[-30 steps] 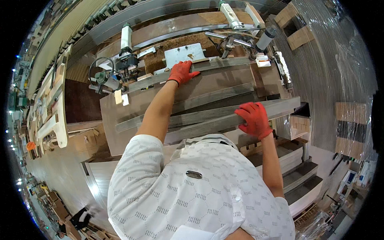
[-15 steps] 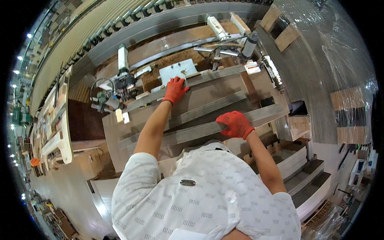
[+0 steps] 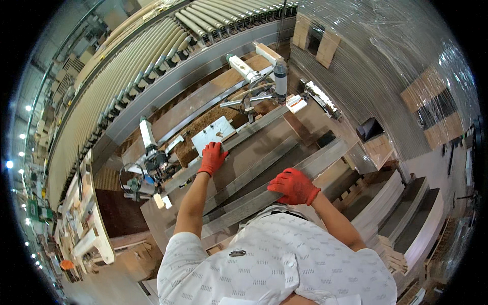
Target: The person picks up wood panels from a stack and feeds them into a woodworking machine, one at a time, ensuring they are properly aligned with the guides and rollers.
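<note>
My left hand (image 3: 212, 158), in a red glove, rests on the far long grey strip (image 3: 256, 127), beside a pale metal plate (image 3: 213, 133) on the machine. Its fingers are stretched over the strip and slightly apart. Close to my body, my right hand (image 3: 294, 187), also red-gloved, has its fingers wrapped over the near long grey strip (image 3: 325, 157). The underside of that grip is hidden. Between these two strips another grey strip (image 3: 256, 169) lies slantwise on the brown work surface (image 3: 269, 149).
Machine heads with hoses stand at left (image 3: 155, 165) and right (image 3: 280, 79) beyond the far strip. Behind them runs a roller conveyor (image 3: 119, 84). A plastic-wrapped stack of boards (image 3: 356, 76) rises at right; more strips (image 3: 414, 211) are piled at lower right.
My view has turned, so the machine appears more tilted and further left. My left hand remains beside the plate, and my right hand keeps hold of the near strip.
</note>
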Tool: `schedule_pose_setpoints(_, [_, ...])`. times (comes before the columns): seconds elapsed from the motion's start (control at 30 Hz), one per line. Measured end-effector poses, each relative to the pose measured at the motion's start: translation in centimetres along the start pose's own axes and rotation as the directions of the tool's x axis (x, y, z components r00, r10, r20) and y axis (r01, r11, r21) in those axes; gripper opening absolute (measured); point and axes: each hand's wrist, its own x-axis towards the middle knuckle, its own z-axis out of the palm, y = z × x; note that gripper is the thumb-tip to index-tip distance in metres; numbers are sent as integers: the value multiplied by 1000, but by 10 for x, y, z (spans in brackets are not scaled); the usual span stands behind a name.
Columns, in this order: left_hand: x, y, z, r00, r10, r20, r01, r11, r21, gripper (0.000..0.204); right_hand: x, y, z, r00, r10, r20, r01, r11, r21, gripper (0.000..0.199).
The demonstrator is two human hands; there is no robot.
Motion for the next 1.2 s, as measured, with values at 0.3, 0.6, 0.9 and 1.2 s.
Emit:
schedule_pose_setpoints(0.3, [-18, -9, -17, 999, -45, 30, 44, 998, 37, 55, 4, -14, 3, 999, 1, -53, 1, 999, 38, 57])
schedule_pose_setpoints(0.6, [18, 31, -6, 993, 90, 73, -94, 995, 44, 59, -21, -25, -2, 990, 93, -107, -96, 995, -19, 60])
schedule_pose_setpoints(0.9, [8, 20, -15, 982, 0, 191, -12, 998, 61, 59, -9, -11, -3, 998, 40, -57, -40, 999, -3, 62])
schedule_pose_setpoints(1.2, [11, 35, -50, 965, 199, 174, -180, 977, -116, 48, 1, -12, -7, 997, 46, -60, -44, 998, 42, 61])
